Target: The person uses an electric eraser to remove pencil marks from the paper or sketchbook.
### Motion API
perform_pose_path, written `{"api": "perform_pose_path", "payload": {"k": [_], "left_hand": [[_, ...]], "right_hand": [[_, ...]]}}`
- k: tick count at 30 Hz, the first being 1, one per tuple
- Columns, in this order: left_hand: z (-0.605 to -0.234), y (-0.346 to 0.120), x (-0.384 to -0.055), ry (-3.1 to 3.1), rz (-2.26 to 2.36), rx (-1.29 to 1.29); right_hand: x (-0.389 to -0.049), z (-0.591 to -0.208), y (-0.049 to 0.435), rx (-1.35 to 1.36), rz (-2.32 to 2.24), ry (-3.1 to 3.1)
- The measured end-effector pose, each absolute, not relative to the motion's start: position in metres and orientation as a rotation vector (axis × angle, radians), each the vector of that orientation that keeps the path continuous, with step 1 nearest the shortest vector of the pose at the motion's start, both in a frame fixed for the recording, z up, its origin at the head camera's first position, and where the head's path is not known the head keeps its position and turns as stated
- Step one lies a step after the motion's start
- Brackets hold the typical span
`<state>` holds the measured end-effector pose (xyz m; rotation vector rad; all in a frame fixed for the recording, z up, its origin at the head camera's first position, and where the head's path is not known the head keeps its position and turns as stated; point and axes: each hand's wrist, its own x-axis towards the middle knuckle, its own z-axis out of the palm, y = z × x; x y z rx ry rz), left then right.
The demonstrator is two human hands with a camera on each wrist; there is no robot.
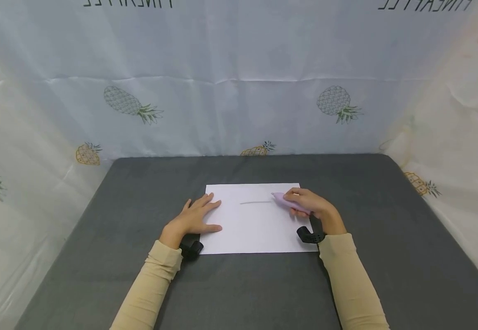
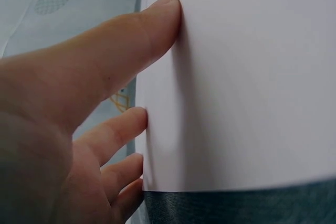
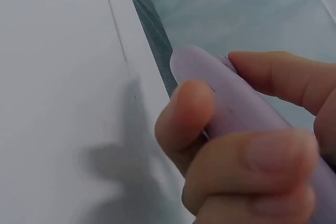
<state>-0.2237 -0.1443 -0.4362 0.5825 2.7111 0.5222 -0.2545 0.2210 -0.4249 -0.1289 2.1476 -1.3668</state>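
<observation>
A white sheet of paper (image 1: 251, 233) lies on the grey tabletop. My left hand (image 1: 194, 217) rests at its left side with the fingers spread, thumb and fingertips touching the sheet. In the left wrist view the thumb (image 2: 152, 32) is at the paper surface. My right hand (image 1: 315, 204) grips a thick, lavender, pen-shaped tool (image 3: 236, 95) over the right part of the sheet. A thin grey line (image 1: 255, 202) runs across the upper paper, its right end close to the tool's tip. In the right wrist view that line breaks off, and a short mark (image 3: 135, 97) lies beyond the break.
The grey tabletop (image 1: 247, 293) spreads around the paper. A pineapple-print curtain (image 1: 239, 110) hangs behind and at both sides. Black wrist cameras (image 1: 310, 235) sit at both cuffs, near the lower corners of the paper.
</observation>
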Motion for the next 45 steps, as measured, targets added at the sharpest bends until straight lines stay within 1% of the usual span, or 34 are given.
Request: {"api": "perform_pose_path", "payload": {"k": [18, 32, 45], "left_hand": [[-0.436, -0.143, -0.224, 2.703, 0.508, 0.581], [-0.435, -0.141, -0.223, 2.706, 0.508, 0.57], [-0.436, -0.143, -0.222, 2.704, 0.516, 0.567]], "right_hand": [[-0.252, -0.426, 0.218, -0.129, -1.173, 2.285], [-0.252, -0.422, 0.212, -0.024, -1.086, 2.38], [-0.253, -0.42, 0.205, -0.016, -1.006, 2.449]]}}
